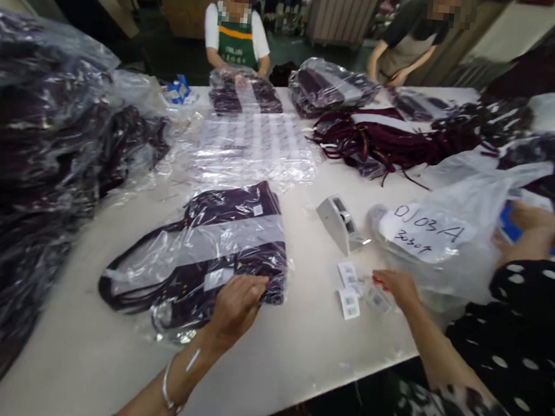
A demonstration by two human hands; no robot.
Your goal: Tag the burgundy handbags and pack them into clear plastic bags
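A dark purple tote bag (222, 229) lies flat in a clear plastic bag, its straps pointing left. My left hand (240, 305), a bracelet on its wrist, rests at the near right part of this bag, fingers curled and pinching the plastic bag (274, 292). To the right, my right hand (397, 288) is low over the table, fingers together, with something red at the fingertips that I cannot make out. Just below those fingertips lies a small clear packet (377, 299). Beside it are two white barcode labels (348, 288).
A grey tape dispenser (339, 223) stands near a white plastic sack (470, 277) with handwriting. Wrapped bags (17, 179) pile high at left. Flat clear plastic bags (258, 141) and dark red straps (385, 140) lie farther back. A co-worker's arm (531, 230) reaches in at right; two people stand opposite.
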